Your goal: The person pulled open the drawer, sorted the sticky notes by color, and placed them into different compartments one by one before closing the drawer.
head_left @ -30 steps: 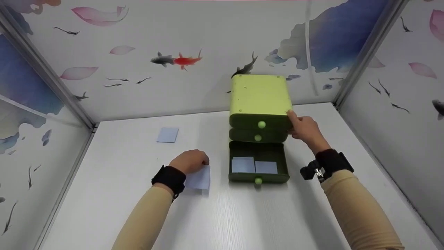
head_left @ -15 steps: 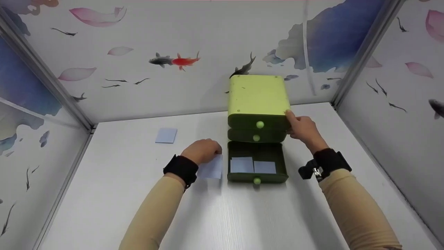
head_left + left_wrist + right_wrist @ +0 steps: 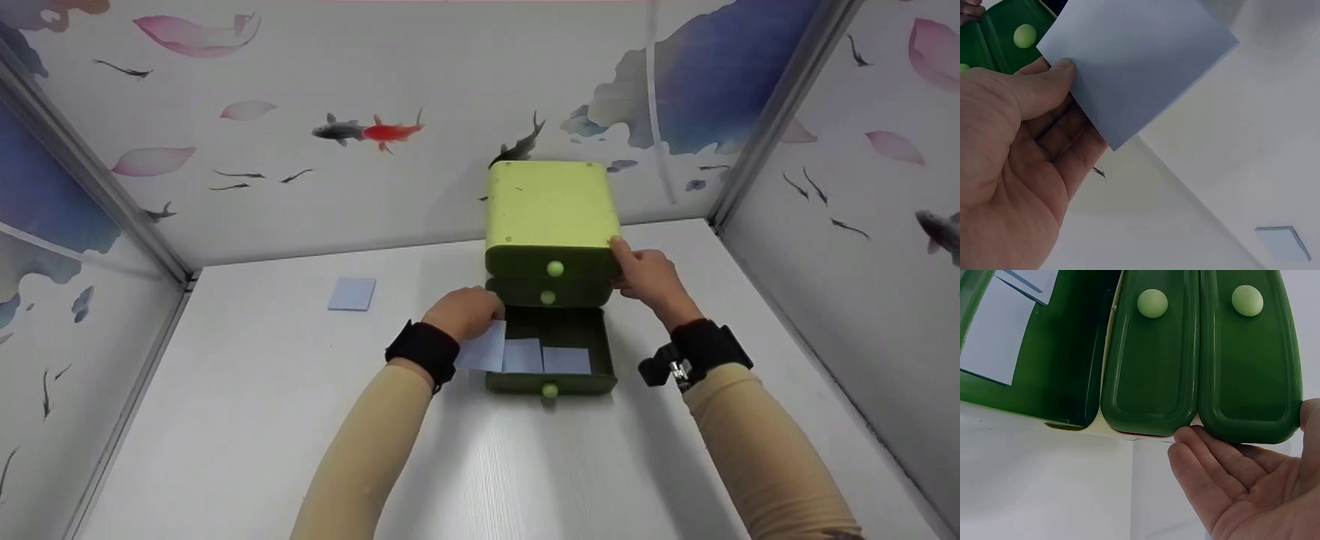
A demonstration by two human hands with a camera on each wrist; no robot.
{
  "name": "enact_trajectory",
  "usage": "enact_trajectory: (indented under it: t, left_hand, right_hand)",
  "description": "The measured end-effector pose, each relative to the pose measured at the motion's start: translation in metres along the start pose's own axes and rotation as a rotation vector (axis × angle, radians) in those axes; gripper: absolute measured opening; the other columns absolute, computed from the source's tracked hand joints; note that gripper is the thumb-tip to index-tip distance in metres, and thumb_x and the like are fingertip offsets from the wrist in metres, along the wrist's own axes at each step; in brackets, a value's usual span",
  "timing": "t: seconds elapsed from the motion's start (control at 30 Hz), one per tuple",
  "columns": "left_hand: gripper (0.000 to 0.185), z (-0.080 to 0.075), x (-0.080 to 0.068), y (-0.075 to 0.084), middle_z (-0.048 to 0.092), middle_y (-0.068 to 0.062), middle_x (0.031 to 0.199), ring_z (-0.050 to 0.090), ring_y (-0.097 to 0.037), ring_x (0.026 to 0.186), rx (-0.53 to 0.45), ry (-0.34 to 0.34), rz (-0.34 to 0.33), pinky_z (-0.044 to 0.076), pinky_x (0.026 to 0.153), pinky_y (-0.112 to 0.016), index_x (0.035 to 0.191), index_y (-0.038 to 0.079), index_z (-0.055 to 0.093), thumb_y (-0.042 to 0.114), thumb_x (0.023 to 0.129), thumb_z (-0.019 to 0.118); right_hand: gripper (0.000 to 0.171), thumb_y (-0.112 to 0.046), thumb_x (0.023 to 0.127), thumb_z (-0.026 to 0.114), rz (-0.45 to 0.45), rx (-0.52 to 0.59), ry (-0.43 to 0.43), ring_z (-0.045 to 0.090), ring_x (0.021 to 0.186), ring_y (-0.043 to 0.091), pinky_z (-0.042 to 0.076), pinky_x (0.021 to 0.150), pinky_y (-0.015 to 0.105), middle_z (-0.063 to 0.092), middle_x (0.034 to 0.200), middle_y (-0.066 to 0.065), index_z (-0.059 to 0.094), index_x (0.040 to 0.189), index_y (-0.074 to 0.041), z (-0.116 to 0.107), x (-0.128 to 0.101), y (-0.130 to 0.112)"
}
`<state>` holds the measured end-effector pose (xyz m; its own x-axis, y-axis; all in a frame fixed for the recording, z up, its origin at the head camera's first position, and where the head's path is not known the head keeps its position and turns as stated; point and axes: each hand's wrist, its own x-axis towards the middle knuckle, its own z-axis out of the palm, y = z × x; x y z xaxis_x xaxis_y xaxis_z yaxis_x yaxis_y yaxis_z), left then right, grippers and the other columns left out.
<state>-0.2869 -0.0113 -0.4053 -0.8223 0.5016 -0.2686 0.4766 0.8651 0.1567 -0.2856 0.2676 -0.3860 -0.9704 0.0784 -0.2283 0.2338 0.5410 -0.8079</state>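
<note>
Left hand (image 3: 465,313): fingers pinch a blue paper square (image 3: 484,351) at open bottom drawer's (image 3: 551,384) 9 o'clock edge. Right hand (image 3: 646,276): fingers straight, steadying green drawer cabinet (image 3: 551,206) at 3 o'clock.

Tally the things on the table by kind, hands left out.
Blue paper squares: 4 — one held by the left hand, two in the open bottom drawer, one lying loose on the table.
Green drawer cabinet: 1.
Total: 5.
</note>
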Motion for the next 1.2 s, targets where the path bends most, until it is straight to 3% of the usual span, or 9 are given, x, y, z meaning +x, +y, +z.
enact_trajectory:
  t: [0.27,0.47,0.73,0.97,1.2]
  left_hand:
    - [0.032,0.002,0.016,0.027,0.068,-0.005,0.122,0.063,-0.022,0.113,0.113,0.051,0.062,0.052,0.096,-0.036,0.122,0.017,0.07,0.004,0.1,0.05]
    - [0.03,0.011,0.028,0.039,0.071,-0.003,0.116,0.066,-0.021,0.106,0.147,0.106,0.098,0.055,0.089,-0.034,0.117,0.019,0.072,0.006,0.099,0.052]
    - [0.029,0.026,0.036,0.039,0.073,-0.003,0.11,0.068,-0.021,0.099,0.131,0.119,0.105,0.056,0.085,-0.034,0.112,0.018,0.073,0.004,0.099,0.052]
    - [0.03,0.038,0.039,0.036,0.071,-0.004,0.115,0.066,-0.022,0.106,0.099,0.093,0.096,0.054,0.091,-0.034,0.117,0.018,0.072,0.003,0.098,0.052]
    - [0.032,0.051,0.04,0.033,0.07,-0.004,0.118,0.065,-0.022,0.108,0.067,0.084,0.094,0.054,0.092,-0.034,0.121,0.018,0.07,0.004,0.099,0.052]
  right_hand:
    - [0.086,-0.066,0.096,0.028,0.012,-0.019,0.002,0.063,0.116,0.032,0.052,0.098,0.037,0.059,0.125,0.026,0.045,0.14,0.006,-0.001,0.0,-0.001]
    - [0.085,-0.066,0.096,0.029,0.011,-0.004,0.003,0.063,0.116,0.031,0.051,0.099,0.04,0.06,0.125,0.025,0.047,0.139,0.006,0.0,0.001,0.0]
    - [0.083,-0.065,0.096,0.03,0.013,-0.001,0.019,0.064,0.111,0.028,0.053,0.095,0.036,0.062,0.121,0.023,0.05,0.135,0.005,0.0,0.002,0.003]
    - [0.081,-0.067,0.095,0.03,0.009,-0.031,0.041,0.065,0.103,0.024,0.054,0.09,0.033,0.064,0.111,0.019,0.058,0.125,0.004,0.0,0.003,0.003]
    - [0.081,-0.066,0.096,0.031,0.003,-0.011,0.037,0.065,0.11,0.029,0.054,0.091,0.033,0.064,0.117,0.022,0.057,0.129,0.004,0.0,0.002,0.003]
